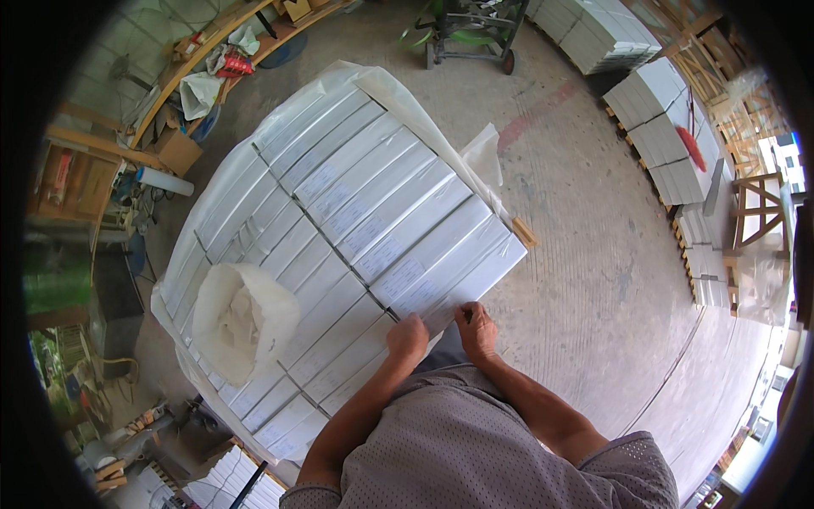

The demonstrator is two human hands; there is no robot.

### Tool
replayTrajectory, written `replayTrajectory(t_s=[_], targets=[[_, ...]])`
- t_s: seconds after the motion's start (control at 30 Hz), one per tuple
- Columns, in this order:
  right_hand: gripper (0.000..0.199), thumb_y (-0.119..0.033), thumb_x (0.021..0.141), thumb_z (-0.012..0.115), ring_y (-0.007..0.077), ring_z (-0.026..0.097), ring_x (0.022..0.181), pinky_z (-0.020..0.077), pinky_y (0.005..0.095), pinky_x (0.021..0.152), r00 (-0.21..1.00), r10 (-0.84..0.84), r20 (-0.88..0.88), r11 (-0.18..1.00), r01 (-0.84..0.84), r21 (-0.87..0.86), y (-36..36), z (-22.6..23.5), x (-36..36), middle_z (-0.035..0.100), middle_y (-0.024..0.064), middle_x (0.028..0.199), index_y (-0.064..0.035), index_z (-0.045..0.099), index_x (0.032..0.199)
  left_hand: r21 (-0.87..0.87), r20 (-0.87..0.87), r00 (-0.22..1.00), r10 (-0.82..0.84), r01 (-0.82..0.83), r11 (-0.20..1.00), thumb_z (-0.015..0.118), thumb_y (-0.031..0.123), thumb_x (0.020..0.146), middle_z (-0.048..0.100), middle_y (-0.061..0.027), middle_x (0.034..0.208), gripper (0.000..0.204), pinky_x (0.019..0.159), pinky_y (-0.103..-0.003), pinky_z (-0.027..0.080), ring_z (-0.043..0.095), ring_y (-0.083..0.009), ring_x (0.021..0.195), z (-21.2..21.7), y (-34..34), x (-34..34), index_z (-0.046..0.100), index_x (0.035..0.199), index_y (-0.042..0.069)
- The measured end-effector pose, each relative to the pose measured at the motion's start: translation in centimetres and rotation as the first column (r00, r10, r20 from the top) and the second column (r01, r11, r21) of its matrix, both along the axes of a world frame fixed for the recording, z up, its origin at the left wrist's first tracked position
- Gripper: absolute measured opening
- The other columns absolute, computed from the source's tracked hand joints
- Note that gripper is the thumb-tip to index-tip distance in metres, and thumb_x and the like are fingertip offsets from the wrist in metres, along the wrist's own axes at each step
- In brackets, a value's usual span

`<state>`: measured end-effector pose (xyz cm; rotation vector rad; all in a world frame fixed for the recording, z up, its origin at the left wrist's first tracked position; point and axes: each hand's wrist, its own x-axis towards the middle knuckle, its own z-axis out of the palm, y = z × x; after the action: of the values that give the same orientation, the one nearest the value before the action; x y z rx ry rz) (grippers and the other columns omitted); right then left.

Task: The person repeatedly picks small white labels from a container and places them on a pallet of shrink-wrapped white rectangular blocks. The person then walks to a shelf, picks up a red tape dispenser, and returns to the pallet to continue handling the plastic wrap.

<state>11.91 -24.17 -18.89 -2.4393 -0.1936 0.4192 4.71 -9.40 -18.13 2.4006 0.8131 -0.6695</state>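
A large block of long white boxes (398, 182), set in close rows, fills the middle of the head view. Printed labels show on several of them. At the block's near edge my left hand (409, 338) is closed against the last boxes; whatever its fingers may grip is hidden. Just to its right, by the near right corner, my right hand (476, 329) has thumb and fingers drawn together. Anything pinched there is too small to make out. A white sack (284, 310) with its mouth open stands on the boxes to the left, with pale crumpled pieces inside.
Translucent film (398, 97) lines the block's far edge, with a wooden piece (525, 232) jutting out at the right. Concrete floor (585, 212) lies to the right. Beyond it stand more white stacks (649, 93) on pallets. A wheeled cart (471, 34) is at the back; cluttered shelving (182, 76) curves along the left.
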Motion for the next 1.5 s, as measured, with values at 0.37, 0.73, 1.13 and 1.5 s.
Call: replayTrajectory(t_s=[0.37, 0.73, 1.13, 1.5], targets=[[0.031, -0.033, 0.084, 0.071, 0.0280, 0.064, 0.073, 0.0506, 0.0383, 0.065, 0.999, 0.023, -0.039, 0.990, -0.028, -0.136, -0.7, 1.5, 1.2, 0.066, 0.0094, 0.083, -0.0050, 0.060, 0.093, 0.093, -0.048, 0.996, -0.078, 0.082, 0.992, 0.046, 0.021, 0.095, 0.071, -0.0145, 0.082, 0.021, 0.071, -0.046, 0.056, 0.071, -0.0334, 0.077, 1.5, -1.0, 0.5, 0.056, 0.097, 0.003], [0.031, -0.021, 0.092, 0.062, 0.0208, 0.067, 0.085, 0.0538, 0.0333, 0.078, 0.653, 0.202, -0.730, 0.755, 0.371, 0.540, 1.3, 1.0, 4.2, 0.069, 0.0128, 0.096, 0.0055, 0.063, 0.108, 0.025, -0.143, 0.989, 0.031, -0.028, 0.999, 0.051, 0.040, 0.092, 0.071, -0.0181, 0.090, 0.038, 0.075, -0.046, 0.054, 0.069, -0.0366, 0.083, 1.4, 0.6, 0.0, 0.066, 0.092, 0.005], [0.034, -0.018, 0.093, 0.061, 0.0225, 0.067, 0.093, 0.0534, 0.0318, 0.082, 0.482, 0.478, -0.735, 0.705, 0.289, 0.648, 2.6, 2.1, 3.3, 0.069, 0.0150, 0.104, 0.0057, 0.060, 0.118, -0.382, -0.172, 0.909, 0.380, -0.417, 0.825, 0.049, 0.033, 0.093, 0.067, -0.0121, 0.065, 0.034, 0.059, -0.039, 0.052, 0.066, -0.0247, 0.056, 3.2, 3.5, -1.2, 0.068, 0.088, 0.005], [0.036, -0.022, 0.094, 0.059, 0.0234, 0.067, 0.091, 0.0542, 0.0313, 0.076, 0.481, 0.389, -0.786, 0.821, 0.205, 0.532, 5.7, 4.8, 3.6, 0.069, 0.0150, 0.099, 0.0071, 0.061, 0.114, -0.605, 0.086, 0.588, 0.804, -0.611, 0.511, 0.052, 0.026, 0.094, 0.063, -0.0105, 0.063, 0.031, 0.043, -0.031, 0.043, 0.055, -0.0165, 0.044, 6.6, 7.2, -7.8, 0.060, 0.087, -0.003]])
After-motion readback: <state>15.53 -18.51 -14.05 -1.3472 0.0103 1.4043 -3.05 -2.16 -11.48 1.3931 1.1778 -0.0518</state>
